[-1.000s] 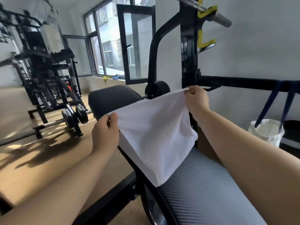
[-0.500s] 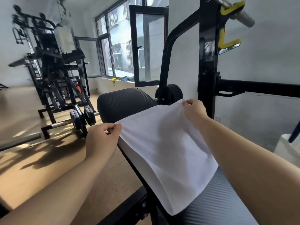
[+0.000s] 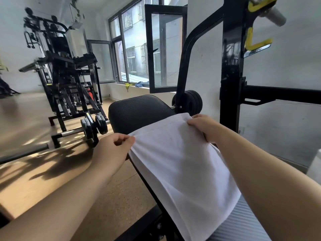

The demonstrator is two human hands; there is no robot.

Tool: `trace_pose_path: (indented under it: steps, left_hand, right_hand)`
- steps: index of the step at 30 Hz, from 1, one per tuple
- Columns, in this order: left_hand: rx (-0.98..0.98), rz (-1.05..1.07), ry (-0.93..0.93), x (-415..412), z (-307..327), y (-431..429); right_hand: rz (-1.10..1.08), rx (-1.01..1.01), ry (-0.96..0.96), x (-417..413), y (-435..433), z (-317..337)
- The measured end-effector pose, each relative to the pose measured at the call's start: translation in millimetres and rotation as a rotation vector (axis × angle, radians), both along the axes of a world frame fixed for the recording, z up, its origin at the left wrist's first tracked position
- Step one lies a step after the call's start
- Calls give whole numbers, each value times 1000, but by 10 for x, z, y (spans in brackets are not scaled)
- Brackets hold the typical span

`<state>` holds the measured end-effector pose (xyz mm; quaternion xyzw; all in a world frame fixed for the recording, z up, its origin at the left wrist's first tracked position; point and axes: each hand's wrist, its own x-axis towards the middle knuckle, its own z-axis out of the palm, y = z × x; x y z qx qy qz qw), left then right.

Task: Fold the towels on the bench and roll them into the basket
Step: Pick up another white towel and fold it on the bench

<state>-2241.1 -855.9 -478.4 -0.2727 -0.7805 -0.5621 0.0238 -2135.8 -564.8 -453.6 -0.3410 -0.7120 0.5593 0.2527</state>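
With the left hand [image 3: 111,150] and right hand [image 3: 202,126] each pinching a far corner of the white towel [image 3: 177,164] draped over the worktop [image 3: 139,110], the grip should keep that edge taut and level while folding.

Black ribbed padded bench [image 3: 139,110], 1 white towel [image 3: 182,171] draped across it
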Motion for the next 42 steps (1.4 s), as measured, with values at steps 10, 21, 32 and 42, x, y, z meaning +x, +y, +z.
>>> trace_pose_path:
  steps: [10, 21, 32, 42]
  left_hand:
    - [193, -84, -335, 116, 62, -144]
    - [359, -140, -315, 585, 689, -720]
    - [343, -105, -37, 862, 1028, -1436]
    - [401, -25, -36, 1221, 818, -2007]
  right_hand:
    - [174, -51, 128, 373, -227, 343]
    - [88, 122, 294, 1257, -755, 948]
    - [139, 228, 295, 1910, -1382, 1132]
    - [63, 532, 200, 2293, -1934, 792]
